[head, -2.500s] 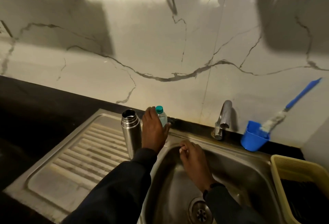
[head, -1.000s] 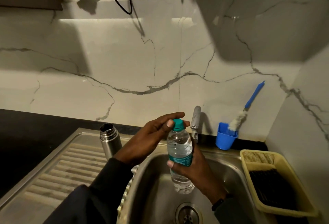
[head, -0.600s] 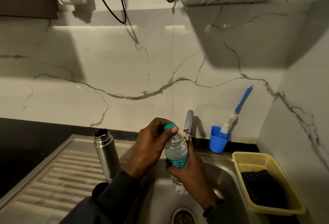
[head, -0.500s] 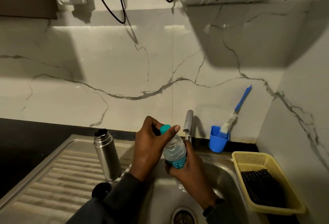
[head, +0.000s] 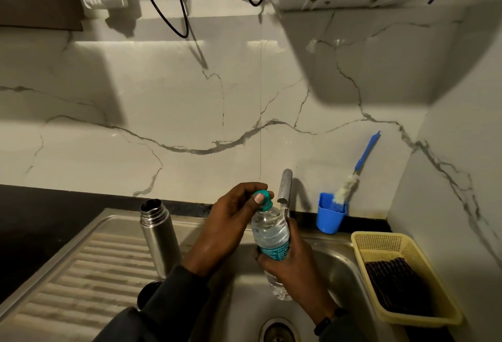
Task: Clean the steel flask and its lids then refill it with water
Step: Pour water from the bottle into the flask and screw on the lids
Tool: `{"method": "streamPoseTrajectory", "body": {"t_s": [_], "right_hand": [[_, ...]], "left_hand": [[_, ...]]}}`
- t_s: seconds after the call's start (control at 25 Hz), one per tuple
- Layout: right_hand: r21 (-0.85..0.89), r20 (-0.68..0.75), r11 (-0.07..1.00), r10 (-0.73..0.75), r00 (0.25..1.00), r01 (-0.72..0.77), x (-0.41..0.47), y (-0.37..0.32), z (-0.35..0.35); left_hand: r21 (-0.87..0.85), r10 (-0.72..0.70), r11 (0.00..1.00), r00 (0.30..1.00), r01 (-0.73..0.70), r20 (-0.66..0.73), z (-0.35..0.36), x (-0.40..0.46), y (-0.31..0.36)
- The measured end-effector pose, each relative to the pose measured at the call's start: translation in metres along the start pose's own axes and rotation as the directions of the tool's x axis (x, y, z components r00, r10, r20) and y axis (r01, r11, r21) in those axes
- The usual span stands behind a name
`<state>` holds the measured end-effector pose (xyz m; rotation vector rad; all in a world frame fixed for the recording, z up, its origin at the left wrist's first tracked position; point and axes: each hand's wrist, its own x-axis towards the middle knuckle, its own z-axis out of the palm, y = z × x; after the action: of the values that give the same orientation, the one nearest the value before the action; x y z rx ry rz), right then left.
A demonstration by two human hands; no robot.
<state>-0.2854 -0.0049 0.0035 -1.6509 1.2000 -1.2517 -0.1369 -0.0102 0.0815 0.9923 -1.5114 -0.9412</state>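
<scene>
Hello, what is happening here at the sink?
A person stands at the steel sink. The right hand holds a clear plastic water bottle upright over the basin, while the left hand grips its teal cap. The open steel flask stands uncapped on the ribbed drainboard, not yet refilled.

The lidless steel flask (head: 159, 235) stands upright on the draining board (head: 81, 273), left of the basin.
</scene>
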Motion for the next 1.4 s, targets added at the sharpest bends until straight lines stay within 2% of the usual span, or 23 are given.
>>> {"method": "streamPoseTrajectory", "body": {"t_s": [0.24, 0.4, 0.48, 0.6, 0.68, 0.88, 1.04, 1.4], "right_hand": [[0.031, 0.056, 0.999, 0.019, 0.998, -0.02, -0.006, 0.005, 0.008], [0.1, 0.097, 0.994, 0.042, 0.994, -0.052, -0.017, 0.01, 0.011], [0.113, 0.107, 0.992, 0.042, 0.993, -0.054, -0.026, 0.015, 0.015], [0.099, 0.13, 0.994, 0.042, 0.991, -0.055, -0.037, 0.021, 0.02], [0.077, 0.135, 0.996, 0.041, 0.99, -0.052, -0.043, 0.024, 0.022], [0.051, 0.212, 0.995, 0.077, 0.974, -0.09, -0.057, 0.034, 0.031], [0.025, 0.26, 0.995, 0.087, 0.962, -0.097, -0.064, 0.036, 0.035], [0.021, 0.3, 0.996, 0.082, 0.951, -0.092, -0.07, 0.038, 0.035]], "left_hand": [[-0.171, 0.019, 0.983, 0.961, -0.069, -0.278, 0.0, -0.01, -0.008], [-0.235, -0.02, 0.971, 0.958, -0.05, -0.286, -0.017, -0.031, -0.02], [-0.174, -0.034, 0.985, 0.96, -0.015, -0.276, -0.027, -0.054, -0.038], [0.124, -0.052, 0.989, 0.979, 0.077, -0.195, -0.045, -0.103, -0.083], [0.331, -0.099, 0.935, 0.99, 0.125, -0.097, -0.052, -0.141, -0.114], [0.531, -0.213, 0.83, 0.977, 0.171, 0.019, -0.058, -0.214, -0.165], [0.611, -0.24, 0.779, 0.968, 0.144, 0.078, -0.056, -0.239, -0.183], [0.65, -0.298, 0.738, 0.952, 0.184, 0.069, -0.057, -0.249, -0.192]]}}
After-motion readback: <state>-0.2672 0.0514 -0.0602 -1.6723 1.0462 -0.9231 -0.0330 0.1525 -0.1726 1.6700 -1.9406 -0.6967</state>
